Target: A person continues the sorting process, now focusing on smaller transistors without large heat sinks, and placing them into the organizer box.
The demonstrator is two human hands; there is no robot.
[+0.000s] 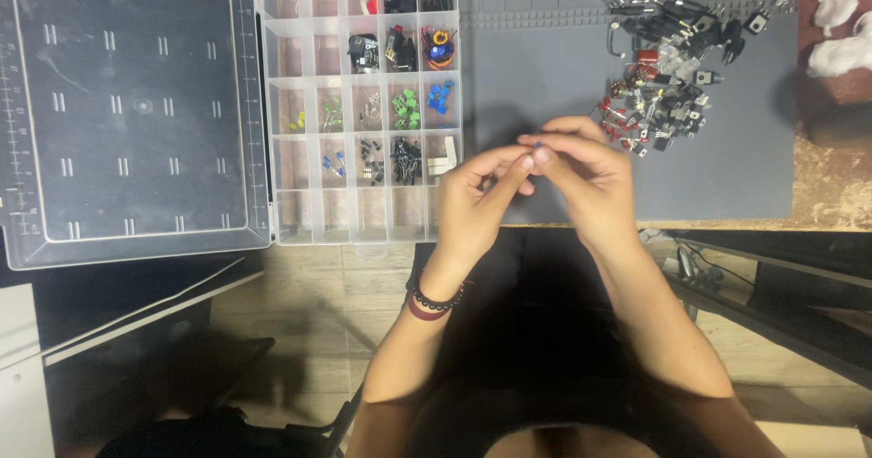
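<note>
Right hand: the right hand (589,169) is at the centre of the view, fingers curled in, thumb and forefinger pinched shut on a tiny blue part (538,144) that shows just at the fingertips
Left hand: the left hand (476,199) meets it from 8 o'clock, its fingertips touching the right hand's at the same spot; fingers mostly closed, and whether it shares the grip or only steadies cannot be told
Part held: above the near edge of the grey mat (545,77), off the surface, too small to say what kind it is
Sorted so far: the clear compartment box (359,104) at 10 o'clock already holds small lots of parts, yellow, green, blue and black ones, each in its own cell; the near row and the left column look bare
Lid: the box lid (127,104) lies folded open flat at 9 o'clock
Left to sort: a loose pile of parts (658,104) is on the mat at 1 o'clock, mixed black, red and metal pieces, well apart from the box; judging by its size, a fair share is not yet put away
Beyond: white crumpled wads (840,22) at 2 o'clock off the mat's corner
</note>
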